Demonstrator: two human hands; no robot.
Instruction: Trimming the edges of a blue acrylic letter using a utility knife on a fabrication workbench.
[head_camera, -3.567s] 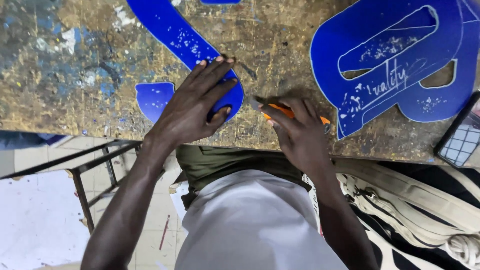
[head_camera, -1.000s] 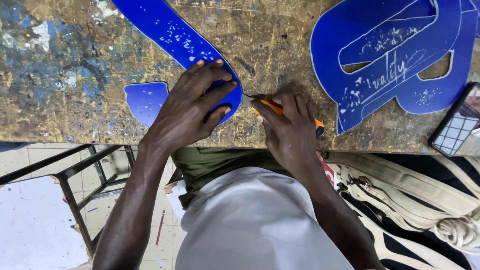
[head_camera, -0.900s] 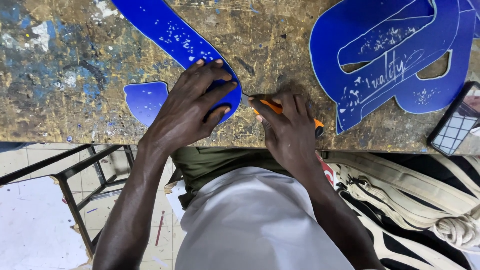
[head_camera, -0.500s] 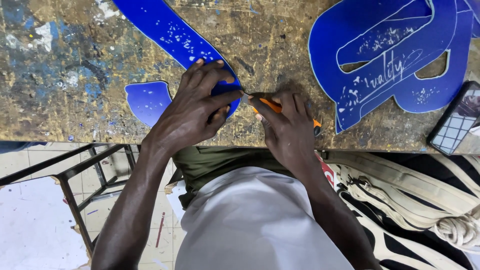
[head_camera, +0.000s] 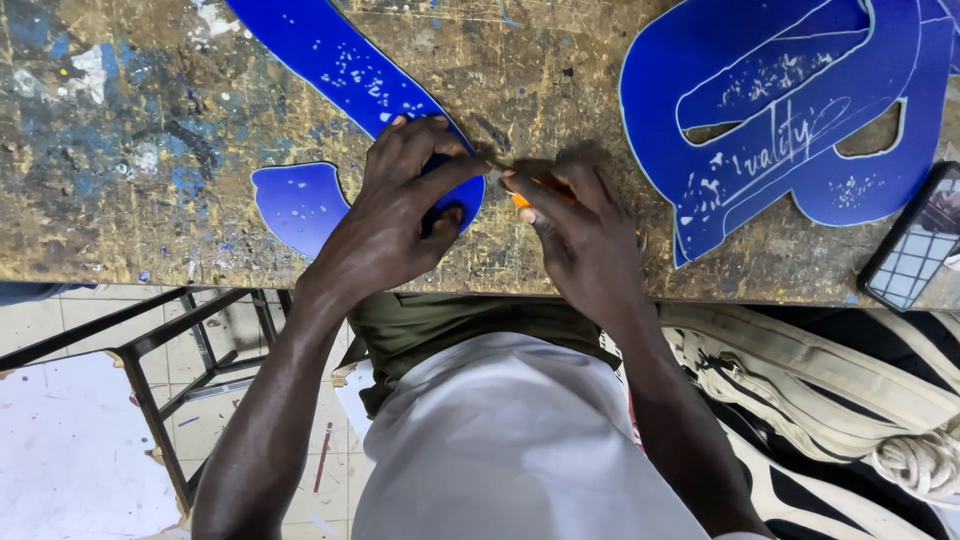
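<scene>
Acrylic, by the look of it: the long blue strip (head_camera: 360, 80) lies flat on the paint-spattered bench (head_camera: 130, 130), running from the top edge down to a rounded end near the bench's front edge; the left hand (head_camera: 400, 215) is spread over that end, fingers pressing it down, thumb and forefinger coming together at its right rim; the right hand (head_camera: 585, 245) is closed around an orange utility knife (head_camera: 525, 197), whose tip meets the left fingertips just beside the strip's edge; whether the blade touches the blue material I cannot tell, since the fingers hide it. The strip looks thin, stiff and light, with a smooth glossy face that would likely slide on the bench unless held flat; its pale cut edge may be sharp or chip easily, so the safest hold seems to be palm-down on the broad face, well back from the blade. A small blue offcut (head_camera: 295, 200) lies just left of the left hand; a large blue cut-out shape (head_camera: 790, 120) sits well apart to the right; a dark phone (head_camera: 915, 250) rests at the bench's right edge.
</scene>
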